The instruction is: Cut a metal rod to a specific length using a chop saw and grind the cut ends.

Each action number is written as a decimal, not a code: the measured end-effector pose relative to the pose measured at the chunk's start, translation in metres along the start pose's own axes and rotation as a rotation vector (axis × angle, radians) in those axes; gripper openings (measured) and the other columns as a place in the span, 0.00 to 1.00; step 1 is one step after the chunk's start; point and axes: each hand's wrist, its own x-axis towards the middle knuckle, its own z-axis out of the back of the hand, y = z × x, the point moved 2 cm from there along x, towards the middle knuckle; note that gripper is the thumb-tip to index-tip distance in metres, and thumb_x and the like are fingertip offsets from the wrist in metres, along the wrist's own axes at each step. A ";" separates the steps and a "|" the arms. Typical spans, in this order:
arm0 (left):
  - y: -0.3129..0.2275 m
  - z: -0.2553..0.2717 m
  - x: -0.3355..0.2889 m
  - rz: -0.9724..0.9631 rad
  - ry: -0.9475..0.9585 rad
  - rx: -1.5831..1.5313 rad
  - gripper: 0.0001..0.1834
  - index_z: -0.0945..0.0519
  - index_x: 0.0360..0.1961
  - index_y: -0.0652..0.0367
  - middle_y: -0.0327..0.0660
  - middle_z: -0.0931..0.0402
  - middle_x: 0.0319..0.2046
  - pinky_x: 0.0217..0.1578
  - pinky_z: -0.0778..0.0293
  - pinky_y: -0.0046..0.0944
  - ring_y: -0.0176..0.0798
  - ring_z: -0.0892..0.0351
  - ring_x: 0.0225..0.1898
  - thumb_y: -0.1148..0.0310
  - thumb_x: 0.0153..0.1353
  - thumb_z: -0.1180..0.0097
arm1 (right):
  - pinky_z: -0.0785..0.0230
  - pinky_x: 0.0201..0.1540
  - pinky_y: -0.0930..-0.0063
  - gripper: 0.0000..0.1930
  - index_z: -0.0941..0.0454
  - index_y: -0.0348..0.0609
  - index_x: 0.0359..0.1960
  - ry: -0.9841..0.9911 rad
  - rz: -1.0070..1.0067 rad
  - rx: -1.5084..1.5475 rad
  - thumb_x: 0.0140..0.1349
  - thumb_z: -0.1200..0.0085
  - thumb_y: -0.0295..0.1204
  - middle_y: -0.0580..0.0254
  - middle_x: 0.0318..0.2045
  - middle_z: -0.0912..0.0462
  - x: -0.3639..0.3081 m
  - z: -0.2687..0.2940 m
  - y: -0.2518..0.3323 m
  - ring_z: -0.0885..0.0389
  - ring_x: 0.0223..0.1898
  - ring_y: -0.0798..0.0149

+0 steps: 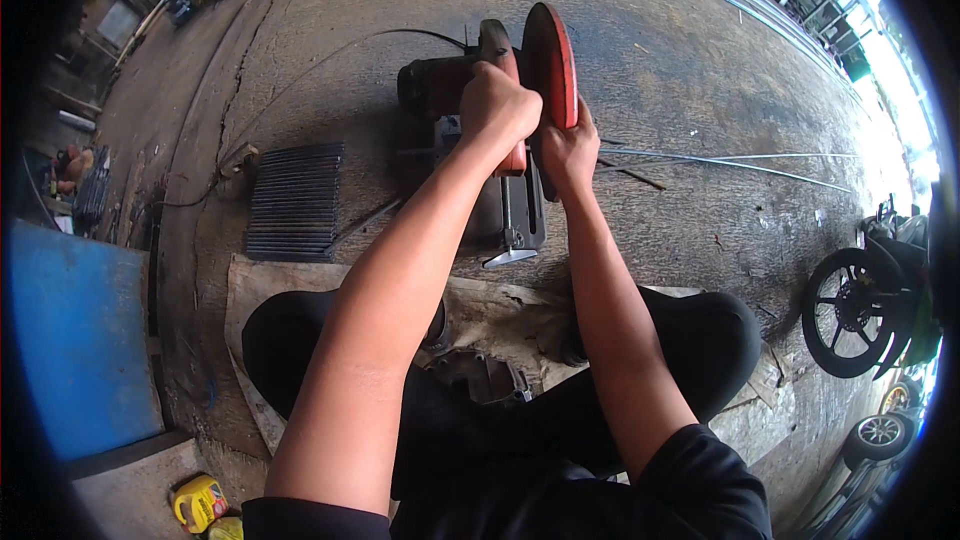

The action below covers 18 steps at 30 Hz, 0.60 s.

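You're sitting cross-legged on a sheet of cardboard (480, 305) on the concrete floor. Chop saw (490, 140) sits right in front of your knees. Left hand (497, 105) is wrapped tight around its handle, right hand (568, 152) clamped on the thin metal rod (730, 162) just beside the red blade guard (552, 65). Stack of cut rods (296, 200) lies left of the saw, motorbike (875, 295) far right.

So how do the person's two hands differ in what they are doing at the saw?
The left hand is closed in a fist around the cut-off saw's red handle; the right hand lies lower, fingers spread beside the red blade guard, near the thin metal rod. Both are bare and touching the saw.
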 end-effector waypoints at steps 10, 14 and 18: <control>0.032 -0.020 -0.052 0.001 -0.024 -0.119 0.26 0.36 0.41 0.75 0.69 0.27 0.35 0.43 0.27 0.50 0.66 0.24 0.40 0.73 0.39 0.46 | 0.30 0.42 0.58 0.28 0.34 0.36 0.55 -0.087 0.086 -0.044 0.50 0.46 0.28 0.38 0.37 0.22 -0.038 -0.001 -0.033 0.22 0.41 0.41; 0.045 -0.030 -0.061 0.014 -0.027 -0.148 0.31 0.39 0.48 0.75 0.68 0.26 0.33 0.41 0.27 0.49 0.64 0.23 0.39 0.74 0.40 0.46 | 0.29 0.42 0.59 0.27 0.33 0.35 0.54 -0.093 0.048 -0.056 0.49 0.47 0.27 0.39 0.38 0.22 -0.048 -0.004 -0.046 0.22 0.41 0.41; 0.055 -0.039 -0.061 0.003 -0.108 -0.113 0.28 0.38 0.46 0.74 0.64 0.25 0.29 0.35 0.24 0.48 0.61 0.21 0.34 0.75 0.42 0.47 | 0.29 0.43 0.60 0.27 0.33 0.36 0.54 -0.093 0.071 -0.084 0.49 0.46 0.27 0.40 0.39 0.22 -0.051 -0.005 -0.050 0.22 0.41 0.43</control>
